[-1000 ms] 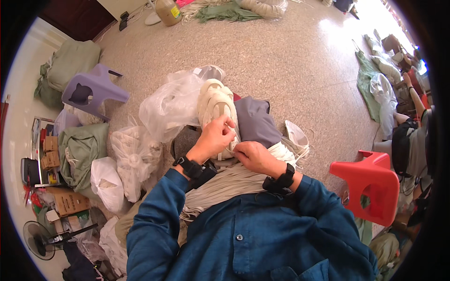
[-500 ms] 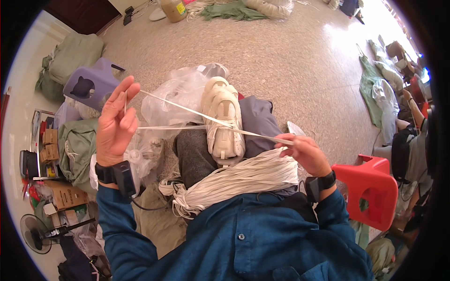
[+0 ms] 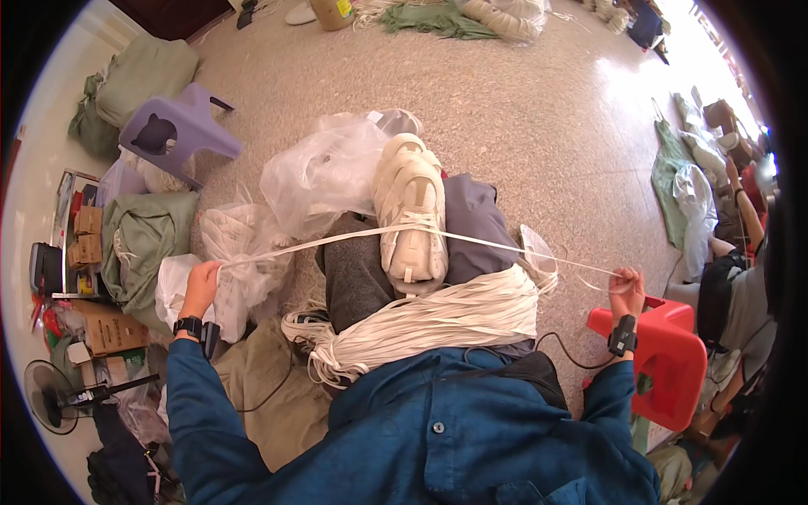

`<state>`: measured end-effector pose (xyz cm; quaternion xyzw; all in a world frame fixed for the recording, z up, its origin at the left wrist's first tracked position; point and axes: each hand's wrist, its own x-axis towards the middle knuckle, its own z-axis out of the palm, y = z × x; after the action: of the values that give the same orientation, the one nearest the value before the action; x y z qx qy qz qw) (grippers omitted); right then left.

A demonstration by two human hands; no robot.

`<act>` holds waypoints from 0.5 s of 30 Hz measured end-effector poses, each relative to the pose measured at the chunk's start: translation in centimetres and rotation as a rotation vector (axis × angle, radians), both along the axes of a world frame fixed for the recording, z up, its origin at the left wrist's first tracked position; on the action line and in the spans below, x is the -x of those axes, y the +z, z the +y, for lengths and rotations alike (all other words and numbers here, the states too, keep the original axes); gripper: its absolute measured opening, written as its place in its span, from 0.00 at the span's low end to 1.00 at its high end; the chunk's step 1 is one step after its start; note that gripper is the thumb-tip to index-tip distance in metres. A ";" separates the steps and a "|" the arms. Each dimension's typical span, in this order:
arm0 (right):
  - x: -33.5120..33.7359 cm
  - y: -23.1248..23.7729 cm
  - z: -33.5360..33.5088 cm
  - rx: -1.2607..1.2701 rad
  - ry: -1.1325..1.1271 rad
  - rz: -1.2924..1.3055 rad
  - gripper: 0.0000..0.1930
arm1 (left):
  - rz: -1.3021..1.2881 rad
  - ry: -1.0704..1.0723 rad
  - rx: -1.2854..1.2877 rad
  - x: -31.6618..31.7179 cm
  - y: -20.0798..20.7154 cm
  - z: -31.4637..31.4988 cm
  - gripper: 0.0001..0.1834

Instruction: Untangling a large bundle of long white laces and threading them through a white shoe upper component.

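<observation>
A cream sneaker (image 3: 411, 206) rests between my knees, toe pointing away from me. Across its upper runs a pale shoelace (image 3: 324, 241), pulled straight out to both sides. My left hand (image 3: 200, 288) is closed on the lace at the left, beside a clear plastic bag. Far out to the right, above the red stool, my right hand (image 3: 626, 295) pinches the other end, with a short loose tail by the fingers. On my lap, behind the shoe's heel, lies a thick bundle of cream laces (image 3: 446, 324).
A red stool (image 3: 673, 370) stands at the right, a purple stool (image 3: 181, 126) at the upper left. Plastic bags (image 3: 324, 172) lie beyond my left knee. Green sacks (image 3: 147, 252), boxes and a fan (image 3: 50, 396) line the left. Another person's arm (image 3: 747, 202) shows at far right.
Both hands have moved apart and lower, the left leftward and the right rightward. The loop that was stretched over the left fingers is gone, and the lace now lies tight across the shoe.
</observation>
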<state>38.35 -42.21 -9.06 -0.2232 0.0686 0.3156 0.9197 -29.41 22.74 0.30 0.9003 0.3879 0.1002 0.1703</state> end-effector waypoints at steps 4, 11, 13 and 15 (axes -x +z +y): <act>-4.4 -1.0 -8.7 0.223 -0.108 -0.098 0.17 | 0.154 0.254 0.033 7.3 -1.4 0.8 0.11; -9.4 2.6 -16.2 0.419 -0.319 0.009 0.14 | 0.262 0.402 -0.309 17.7 0.8 2.0 0.11; -9.8 3.3 -16.6 0.517 -0.337 -0.003 0.13 | 0.435 0.664 -0.252 15.8 -0.1 1.5 0.15; -10.5 3.3 -14.6 0.664 -0.011 -0.163 0.10 | 0.289 0.604 -0.074 12.8 -2.0 1.8 0.16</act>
<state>48.83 -56.77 -5.74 -0.5347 0.0952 0.2521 0.8009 -42.23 24.54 -1.68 0.7552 0.6533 0.0316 0.0432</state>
